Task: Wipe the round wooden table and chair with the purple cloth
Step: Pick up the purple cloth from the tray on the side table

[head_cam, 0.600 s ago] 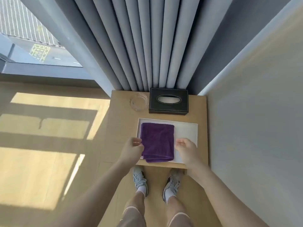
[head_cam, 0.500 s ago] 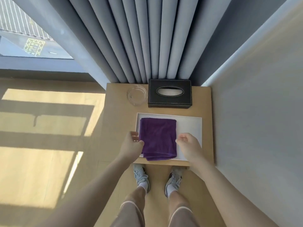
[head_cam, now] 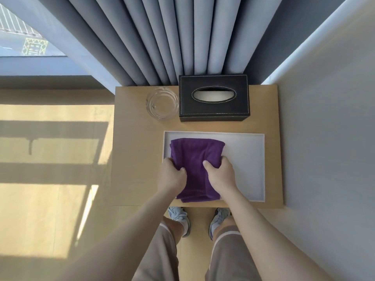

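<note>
The folded purple cloth (head_cam: pixel 194 155) lies in the left half of a white tray (head_cam: pixel 247 159) on a small rectangular wooden stand (head_cam: pixel 134 155). My left hand (head_cam: pixel 171 175) grips the cloth's left edge, thumb on top. My right hand (head_cam: pixel 220 173) grips its right edge, thumb pressed into the fabric, which bunches between the two hands. The round wooden table and the chair are out of view.
A black tissue box (head_cam: pixel 214 98) and a clear glass ashtray (head_cam: pixel 162 103) stand at the back of the stand, against grey curtains (head_cam: pixel 172 37). A grey wall (head_cam: pixel 328 159) runs along the right. Sunlit wooden floor (head_cam: pixel 50 159) lies to the left.
Both hands have closed in from beside the cloth and taken hold of its two side edges. The cloth now bunches between them. The camera has come closer to the stand.
</note>
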